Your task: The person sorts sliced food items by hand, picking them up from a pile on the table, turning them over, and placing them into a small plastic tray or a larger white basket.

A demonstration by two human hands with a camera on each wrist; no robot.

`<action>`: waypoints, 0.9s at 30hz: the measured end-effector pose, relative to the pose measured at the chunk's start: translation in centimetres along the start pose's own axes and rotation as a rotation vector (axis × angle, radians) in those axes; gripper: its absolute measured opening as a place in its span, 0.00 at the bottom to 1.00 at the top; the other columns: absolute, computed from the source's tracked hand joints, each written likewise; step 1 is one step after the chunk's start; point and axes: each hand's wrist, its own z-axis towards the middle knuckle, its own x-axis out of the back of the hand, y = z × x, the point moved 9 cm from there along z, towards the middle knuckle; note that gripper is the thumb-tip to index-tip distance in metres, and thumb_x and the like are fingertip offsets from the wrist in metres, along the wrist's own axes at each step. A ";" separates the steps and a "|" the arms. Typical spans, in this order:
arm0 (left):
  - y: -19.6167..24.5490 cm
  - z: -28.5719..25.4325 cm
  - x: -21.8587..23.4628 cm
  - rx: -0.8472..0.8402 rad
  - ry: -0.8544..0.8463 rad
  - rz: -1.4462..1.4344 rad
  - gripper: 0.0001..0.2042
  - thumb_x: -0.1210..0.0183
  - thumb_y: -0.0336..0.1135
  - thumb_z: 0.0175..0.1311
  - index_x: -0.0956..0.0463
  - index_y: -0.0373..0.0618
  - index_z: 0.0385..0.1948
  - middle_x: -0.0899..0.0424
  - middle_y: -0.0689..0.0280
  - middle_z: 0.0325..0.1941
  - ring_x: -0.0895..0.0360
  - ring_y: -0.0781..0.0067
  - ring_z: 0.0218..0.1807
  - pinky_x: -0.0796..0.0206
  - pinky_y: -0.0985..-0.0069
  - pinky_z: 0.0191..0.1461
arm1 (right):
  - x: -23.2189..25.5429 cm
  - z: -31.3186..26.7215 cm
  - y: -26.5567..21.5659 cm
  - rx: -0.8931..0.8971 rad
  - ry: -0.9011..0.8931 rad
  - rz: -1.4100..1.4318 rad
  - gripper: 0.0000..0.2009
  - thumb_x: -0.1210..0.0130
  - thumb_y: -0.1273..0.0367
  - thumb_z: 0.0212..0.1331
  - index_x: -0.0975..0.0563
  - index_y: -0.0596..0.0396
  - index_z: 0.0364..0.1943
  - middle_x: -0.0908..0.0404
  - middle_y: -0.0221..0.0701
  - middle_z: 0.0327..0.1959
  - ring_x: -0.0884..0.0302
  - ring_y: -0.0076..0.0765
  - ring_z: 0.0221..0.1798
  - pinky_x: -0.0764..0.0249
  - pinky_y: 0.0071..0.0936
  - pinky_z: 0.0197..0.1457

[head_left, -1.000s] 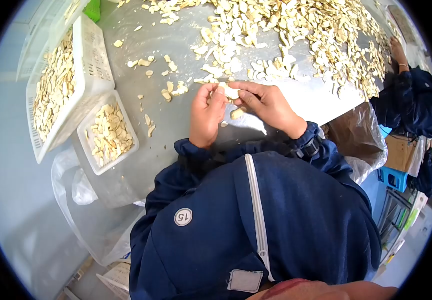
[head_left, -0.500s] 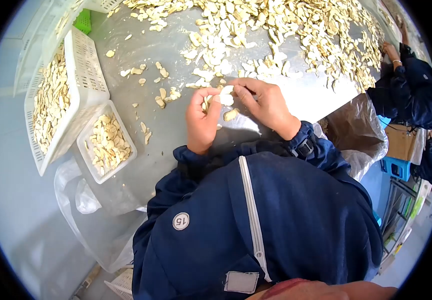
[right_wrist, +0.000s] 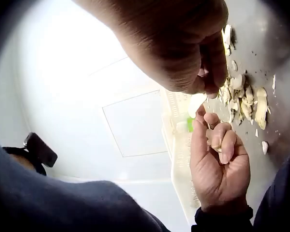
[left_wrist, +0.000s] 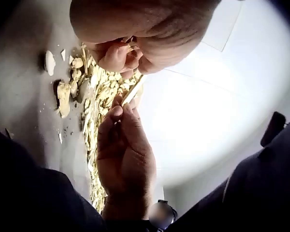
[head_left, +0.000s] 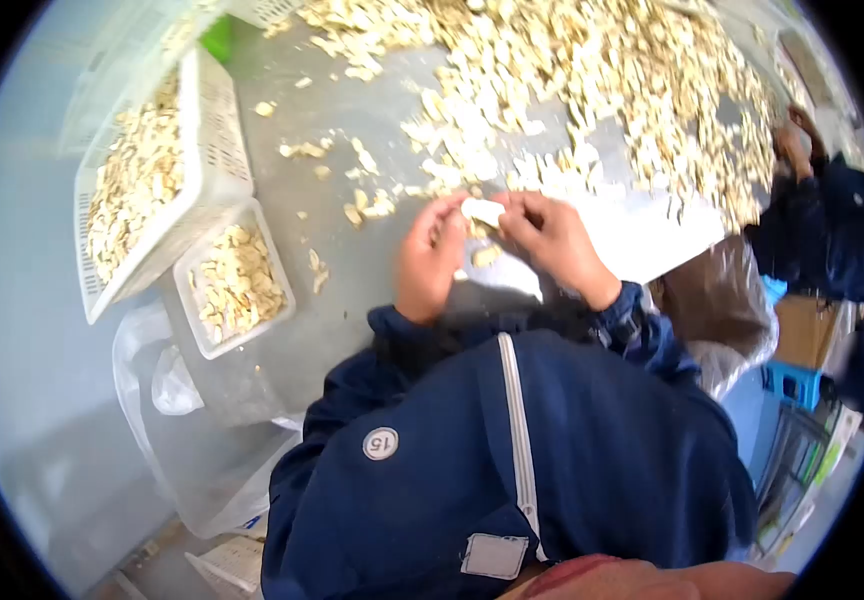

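My left hand (head_left: 427, 262) and right hand (head_left: 560, 248) meet over the metal table, close to my body. Between their fingertips is a pale, flat dried slice (head_left: 482, 211), gripped at one end by each hand. In the left wrist view the slice (left_wrist: 132, 92) shows edge-on, pinched by the right thumb and fingers. The right wrist view shows the left hand (right_wrist: 220, 166) with its index finger at the slice (right_wrist: 197, 104) and the other fingers curled into the palm. Just below the hands a thicker piece (head_left: 487, 256) lies on the table.
A broad heap of pale slices (head_left: 592, 60) covers the far side of the table (head_left: 352, 120). On the left stand a large white basket (head_left: 217, 130) and a smaller white tray (head_left: 214, 350), both holding slices. A plastic-lined bag (head_left: 717, 300) and another person's arm (head_left: 802, 165) are on the right.
The view has shifted, so the table sits lower and further right than half a second ago. Both hands stay together, and the slice between them has turned.
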 end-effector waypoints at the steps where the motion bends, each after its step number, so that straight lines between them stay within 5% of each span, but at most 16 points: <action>1: 0.6 0.2 -0.1 -0.051 0.003 0.074 0.14 0.48 0.34 0.82 0.24 0.36 0.61 0.18 0.71 0.42 0.32 0.90 0.33 0.38 0.85 0.35 | 0.0 0.3 -0.6 0.008 -0.026 -0.054 0.14 0.41 0.66 0.75 0.16 0.59 0.55 0.14 0.26 0.31 0.21 0.16 0.33 0.23 0.22 0.40; 3: -0.9 0.8 -0.5 -0.038 -0.102 0.039 0.12 0.46 0.35 0.82 0.23 0.38 0.58 0.19 0.73 0.40 0.32 0.91 0.33 0.38 0.86 0.35 | -0.8 0.5 0.0 0.043 -0.056 0.075 0.13 0.41 0.66 0.75 0.17 0.60 0.56 0.16 0.22 0.34 0.25 0.14 0.34 0.25 0.20 0.39; 5: -3.0 1.5 -0.7 0.084 -0.089 -0.047 0.10 0.44 0.35 0.81 0.23 0.39 0.53 0.20 0.75 0.40 0.31 0.91 0.37 0.36 0.86 0.38 | -0.9 0.5 -1.1 -0.009 -0.094 0.206 0.12 0.41 0.68 0.76 0.19 0.60 0.55 0.18 0.21 0.37 0.26 0.14 0.36 0.27 0.18 0.41; 7: -2.0 2.2 -1.7 0.025 -0.052 -0.134 0.09 0.43 0.35 0.81 0.22 0.40 0.51 0.22 0.76 0.38 0.31 0.89 0.37 0.36 0.85 0.39 | -0.2 1.2 -1.2 0.054 -0.087 0.218 0.10 0.43 0.69 0.77 0.22 0.62 0.51 0.18 0.24 0.38 0.21 0.17 0.41 0.25 0.18 0.46; 11: -2.2 4.2 -2.1 -0.145 -0.020 -0.123 0.10 0.44 0.36 0.81 0.21 0.41 0.52 0.27 0.78 0.32 0.35 0.90 0.30 0.41 0.86 0.32 | 2.1 3.6 -2.3 0.090 -0.050 0.072 0.09 0.45 0.68 0.77 0.25 0.61 0.50 0.14 0.31 0.39 0.17 0.23 0.40 0.21 0.23 0.44; 14: -2.0 4.3 -1.5 -0.039 -0.006 -0.292 0.10 0.46 0.38 0.83 0.22 0.42 0.49 0.29 0.76 0.31 0.38 0.89 0.27 0.44 0.85 0.30 | 1.8 5.1 -4.6 0.059 -0.136 -0.009 0.09 0.41 0.69 0.74 0.24 0.61 0.49 0.14 0.30 0.36 0.19 0.21 0.36 0.23 0.21 0.39; 19: -2.5 4.6 0.3 -0.057 0.101 -0.364 0.10 0.46 0.39 0.83 0.23 0.42 0.49 0.29 0.76 0.29 0.40 0.89 0.25 0.47 0.84 0.27 | -2.1 10.1 -10.3 0.189 -0.421 -0.672 0.13 0.36 0.65 0.68 0.19 0.60 0.49 0.13 0.29 0.30 0.18 0.23 0.31 0.24 0.26 0.37; 24: -3.3 5.4 0.1 -0.103 0.142 -0.322 0.09 0.46 0.39 0.82 0.24 0.43 0.45 0.28 0.76 0.28 0.38 0.90 0.24 0.45 0.83 0.26 | -8.6 14.6 -16.0 0.277 -0.802 -0.923 0.14 0.39 0.60 0.72 0.17 0.56 0.49 0.12 0.30 0.33 0.18 0.25 0.35 0.22 0.30 0.41; 26: -3.3 5.5 0.0 -0.151 0.124 -0.305 0.09 0.46 0.39 0.82 0.24 0.44 0.47 0.28 0.76 0.28 0.37 0.90 0.24 0.44 0.83 0.25 | -10.7 16.1 -19.2 0.300 -0.802 -0.943 0.11 0.40 0.62 0.72 0.15 0.53 0.48 0.12 0.28 0.33 0.18 0.25 0.34 0.22 0.29 0.41; 27: -3.4 5.6 0.0 -0.114 0.108 -0.345 0.09 0.46 0.39 0.82 0.24 0.44 0.48 0.28 0.76 0.28 0.37 0.90 0.24 0.44 0.83 0.25 | -10.7 19.0 -20.0 0.288 -0.651 -0.765 0.10 0.41 0.63 0.73 0.15 0.51 0.48 0.12 0.25 0.32 0.20 0.22 0.32 0.23 0.27 0.41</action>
